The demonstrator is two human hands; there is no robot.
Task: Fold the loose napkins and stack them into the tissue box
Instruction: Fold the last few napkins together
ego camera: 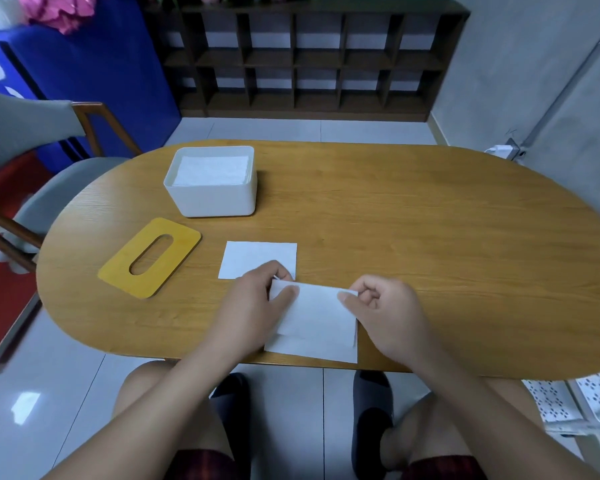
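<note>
Pinching the two upper corners of a white napkin (314, 320), both hands work at the lower centre of the head view: the left hand (257, 303) grips the upper left corner between thumb and curled fingers, and the right hand (381, 310) grips the upper right corner the same way. That top edge is lifted off the oval wooden table (430, 244), while the napkin's lower edge lies flat at the table's near rim. Just above the left hand a second napkin (257, 258) lies flat on the wood, its lower edge partly hidden behind the knuckles. Farther up and to the left stands the white tissue box (212, 199), open at the top, with folded napkins (210, 171) stacked inside nearly to its rim. Left of centre, below the box and apart from it, the yellow wooden lid (174, 244) with its oval slot lies flat on the table. A grey chair (49, 192) sits at the left edge of the frame, and a dark cubby shelf (305, 60) fills the upper centre against the wall.
</note>
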